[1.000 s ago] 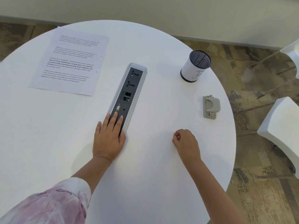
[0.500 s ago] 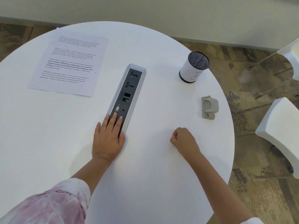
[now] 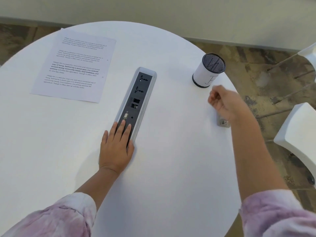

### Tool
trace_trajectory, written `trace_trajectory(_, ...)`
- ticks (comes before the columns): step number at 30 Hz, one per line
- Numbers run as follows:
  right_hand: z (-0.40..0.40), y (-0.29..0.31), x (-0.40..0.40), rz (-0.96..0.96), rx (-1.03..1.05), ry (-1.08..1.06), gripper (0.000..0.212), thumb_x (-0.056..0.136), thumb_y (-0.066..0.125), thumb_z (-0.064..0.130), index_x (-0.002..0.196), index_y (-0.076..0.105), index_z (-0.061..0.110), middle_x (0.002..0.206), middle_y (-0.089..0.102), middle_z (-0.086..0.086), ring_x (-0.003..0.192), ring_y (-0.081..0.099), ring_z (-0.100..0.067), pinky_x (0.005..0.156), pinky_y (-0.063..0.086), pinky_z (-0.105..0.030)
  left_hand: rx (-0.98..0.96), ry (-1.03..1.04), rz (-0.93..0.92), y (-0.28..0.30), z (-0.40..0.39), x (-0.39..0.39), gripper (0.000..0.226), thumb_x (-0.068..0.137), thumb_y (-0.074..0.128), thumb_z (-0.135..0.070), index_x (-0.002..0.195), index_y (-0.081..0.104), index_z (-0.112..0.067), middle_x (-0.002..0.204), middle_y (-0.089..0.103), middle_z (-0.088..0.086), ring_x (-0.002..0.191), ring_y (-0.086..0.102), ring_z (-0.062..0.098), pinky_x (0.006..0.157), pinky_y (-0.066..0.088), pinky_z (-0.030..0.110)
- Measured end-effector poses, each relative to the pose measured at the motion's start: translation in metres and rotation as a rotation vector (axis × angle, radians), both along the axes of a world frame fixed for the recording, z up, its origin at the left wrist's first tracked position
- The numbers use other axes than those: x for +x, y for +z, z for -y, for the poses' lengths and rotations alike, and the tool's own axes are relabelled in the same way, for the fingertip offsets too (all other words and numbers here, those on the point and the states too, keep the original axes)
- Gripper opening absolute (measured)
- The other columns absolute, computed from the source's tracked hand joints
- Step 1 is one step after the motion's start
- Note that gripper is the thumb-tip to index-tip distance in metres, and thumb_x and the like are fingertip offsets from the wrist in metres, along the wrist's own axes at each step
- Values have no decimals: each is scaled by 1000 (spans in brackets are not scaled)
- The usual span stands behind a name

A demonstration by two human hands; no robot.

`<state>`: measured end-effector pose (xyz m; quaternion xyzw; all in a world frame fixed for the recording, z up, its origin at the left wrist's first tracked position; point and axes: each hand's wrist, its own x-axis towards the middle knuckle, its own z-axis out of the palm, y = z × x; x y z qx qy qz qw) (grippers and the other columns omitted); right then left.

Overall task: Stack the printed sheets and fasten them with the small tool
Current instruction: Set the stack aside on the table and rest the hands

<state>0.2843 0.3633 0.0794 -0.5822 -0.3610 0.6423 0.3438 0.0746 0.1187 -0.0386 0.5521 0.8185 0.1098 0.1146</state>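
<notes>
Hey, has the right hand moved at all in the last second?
Yes. The right hand has gone forward and to the right, from bare table near the socket strip to over the small gray tool, near the mesh cup.

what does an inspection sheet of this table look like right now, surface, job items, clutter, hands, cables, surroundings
surface: round white table with a built-in socket panel down its middle.
job's things: printed sheets lie flat at the far left; small grey tool at the right edge, mostly hidden under the right hand.
clutter: mesh pen cup upright at the far right.
grippers: left hand rests flat on the near end of the socket panel; right hand is blurred above the tool with fingers curled, grip unclear.
cables: nothing seen.
surroundings: white chairs at right, patterned floor, pale wall behind.
</notes>
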Motion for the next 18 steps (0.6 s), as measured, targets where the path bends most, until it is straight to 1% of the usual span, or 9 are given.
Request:
trace_trajectory(3,-41,18,-2,384,208,41,25,89,50,7,64,52,10,61,50,-1,52,49,-8,58,52,-18,8,1,0,-1,1,0,53,90,27,-31,133,49,-11,142,47,11,135,38,30,106,32,53)
trace_trajectory(5,-66,24,-1,543,302,79,27,88,52,10,62,54,13,62,50,-1,52,48,-8,62,54,-18,13,2,-4,-1,1,0,53,90,27,-31,132,50,-11,141,47,11,134,39,31,105,34,53)
trace_trajectory(6,-76,25,-1,599,320,89,27,88,53,12,60,55,14,62,51,-1,51,48,-7,61,54,-17,15,1,-9,-1,1,-1,52,89,27,-30,132,50,-11,141,48,11,134,39,31,105,34,53)
trace_trajectory(8,-95,24,-1,659,324,89,31,87,54,12,56,54,14,59,50,-1,50,47,-9,56,52,-17,22,-1,-17,-1,0,-1,52,89,28,-30,131,51,-11,140,49,11,133,40,31,104,35,53)
trace_trajectory(11,-113,19,-2,645,299,47,31,87,56,11,57,57,15,58,49,0,50,46,-9,52,49,-17,31,0,-22,-1,0,0,51,89,30,-29,130,52,-11,139,50,11,132,42,31,103,36,53)
trace_trajectory(13,-119,14,-2,646,299,47,25,89,57,13,64,61,13,61,52,0,53,48,-8,52,52,-16,32,2,-24,-2,-1,-1,51,89,30,-29,131,52,-12,139,50,10,132,42,30,103,36,52)
trace_trajectory(14,-120,12,-2,671,308,56,21,90,57,15,70,63,11,62,53,0,53,49,-8,50,52,-13,31,1,-25,-3,-1,-1,51,89,29,-29,131,52,-12,139,50,10,132,41,30,103,35,52)
trace_trajectory(16,-122,10,-2,712,335,84,13,91,56,16,87,66,10,64,54,0,55,49,-6,45,50,-8,33,0,-26,-4,-1,-2,51,88,29,-30,131,51,-12,140,49,10,133,41,30,103,35,52)
trace_trajectory(18,-123,9,0,729,362,101,15,92,55,16,97,68,9,65,55,1,55,49,-6,46,49,-7,36,0,-28,-6,-1,-2,51,89,29,-30,131,51,-12,140,49,9,133,41,30,103,35,52)
